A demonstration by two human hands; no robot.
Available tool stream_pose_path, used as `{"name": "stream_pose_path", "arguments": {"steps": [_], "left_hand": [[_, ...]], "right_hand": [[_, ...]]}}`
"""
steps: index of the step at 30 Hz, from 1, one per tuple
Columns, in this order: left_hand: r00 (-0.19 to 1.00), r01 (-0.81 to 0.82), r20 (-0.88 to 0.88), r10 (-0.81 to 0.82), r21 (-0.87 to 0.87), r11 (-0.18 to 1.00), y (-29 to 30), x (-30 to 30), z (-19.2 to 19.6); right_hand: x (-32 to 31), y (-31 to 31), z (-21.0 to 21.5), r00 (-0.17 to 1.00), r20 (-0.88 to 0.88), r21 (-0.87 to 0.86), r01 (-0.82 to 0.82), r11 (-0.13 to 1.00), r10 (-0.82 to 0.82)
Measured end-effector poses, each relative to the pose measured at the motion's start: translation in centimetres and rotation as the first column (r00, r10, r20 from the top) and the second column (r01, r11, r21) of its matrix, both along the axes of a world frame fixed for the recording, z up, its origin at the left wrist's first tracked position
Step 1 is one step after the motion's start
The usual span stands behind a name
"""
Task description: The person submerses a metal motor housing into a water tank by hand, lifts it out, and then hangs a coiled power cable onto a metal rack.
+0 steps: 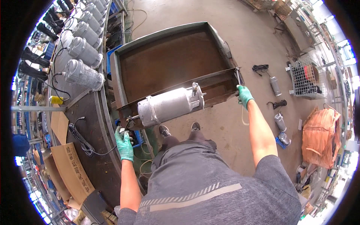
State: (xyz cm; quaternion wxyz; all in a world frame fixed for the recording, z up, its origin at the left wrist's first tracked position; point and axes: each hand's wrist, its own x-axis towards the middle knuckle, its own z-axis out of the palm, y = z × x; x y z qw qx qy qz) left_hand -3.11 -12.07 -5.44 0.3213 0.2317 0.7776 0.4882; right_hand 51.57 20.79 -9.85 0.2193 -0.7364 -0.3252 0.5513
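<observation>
A grey metal motor housing point(168, 105) lies on its side across the near edge of a brown metal tray point(168, 60) with a raised greenish rim. My left hand point(124, 144), in a green glove, is closed at the motor's left end. Its fingers are round a black cable point(108, 152) close to the shaft; the exact grip is partly hidden. Off to the right, my right hand point(244, 95), also gloved in green, is wrapped round the lower end of a slim metal wrench point(238, 76). The wrench's upper end is beside the tray's right corner.
Several similar motors point(84, 75) line the bench at left, with coiled cables beyond. A cable coil point(84, 144) and cardboard point(73, 168) lie nearer. On the floor at right are small cylindrical pumps point(275, 86), a wire basket point(305, 78) and an orange sack point(321, 137).
</observation>
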Motion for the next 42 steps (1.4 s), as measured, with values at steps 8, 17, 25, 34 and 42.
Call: {"name": "stream_pose_path", "arguments": {"steps": [8,17,25,34,42], "left_hand": [[0.965,0.256,-0.103,-0.239,0.203,0.945,5.2,6.7,8.6],[0.93,0.075,0.269,-0.25,0.527,0.847,11.6,12.1,14.1],[0.659,-0.515,0.675,0.332,0.083,0.853,6.4,-1.9,3.7],[0.708,-0.174,0.655,0.265,-0.202,0.964,7.0,-6.9,-2.1],[0.706,-0.037,0.691,0.157,-0.186,0.982,8.0,-6.9,-2.4]], "right_hand": [[-12.6,-9.3,10.4,0.861,-0.415,0.38,-0.13,0.916,0.294],[-26.5,-17.4,12.8,0.463,0.278,0.573,-0.783,0.241,0.842],[-18.6,-13.5,12.0,0.895,0.292,0.691,-0.44,0.573,0.336],[-19.8,-6.6,5.6,0.818,0.125,0.695,-0.476,0.539,0.562],[-21.6,-5.7,3.3,0.834,0.307,0.699,-0.524,0.486,0.459]]}}
